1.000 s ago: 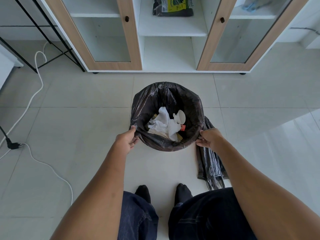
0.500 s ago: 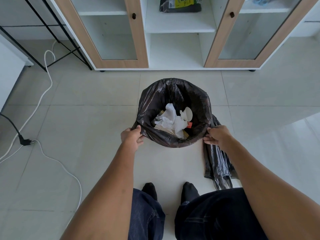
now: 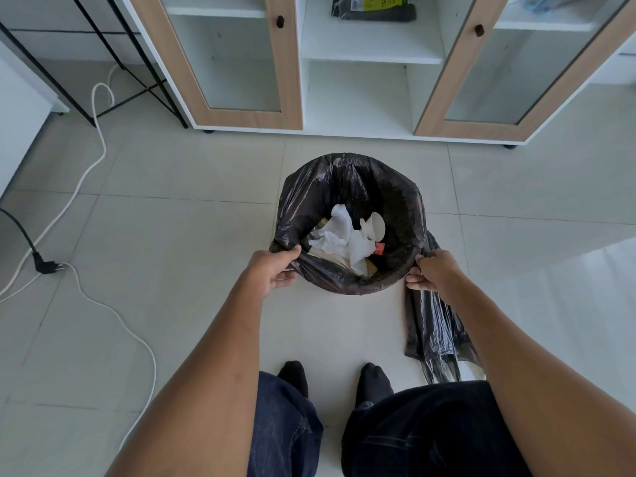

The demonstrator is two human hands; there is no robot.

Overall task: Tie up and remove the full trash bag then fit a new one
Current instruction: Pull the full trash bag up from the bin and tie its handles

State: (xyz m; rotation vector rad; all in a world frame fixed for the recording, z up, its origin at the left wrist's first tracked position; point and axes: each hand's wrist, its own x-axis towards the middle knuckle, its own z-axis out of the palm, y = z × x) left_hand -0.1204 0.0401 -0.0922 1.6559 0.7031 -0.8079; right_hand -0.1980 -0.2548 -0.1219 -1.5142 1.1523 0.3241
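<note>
A black trash bag [image 3: 347, 182] lines a round bin on the tiled floor in front of me, its mouth wide and folded over the rim. Crumpled white paper and other rubbish [image 3: 346, 241] fill the inside. My left hand [image 3: 273, 270] pinches the bag's edge at the near left of the rim. My right hand [image 3: 432, 271] pinches the edge at the near right. A second black bag [image 3: 432, 335] lies limp on the floor beside the bin, partly under my right forearm. The bin itself is hidden by the bag.
A white cabinet [image 3: 371, 94] with two wood-framed glass doors stands just behind the bin; a pack of dark bags [image 3: 375, 6] lies on its middle shelf. White cable [image 3: 103, 304] and a black plug [image 3: 46, 266] trail over the floor at left. My socked feet [image 3: 334, 380] stand close behind the bin.
Both hands have shifted their hold on the bag's near rim, and the left edge of the bag is now bunched up in my left hand. The view has tilted slightly.
</note>
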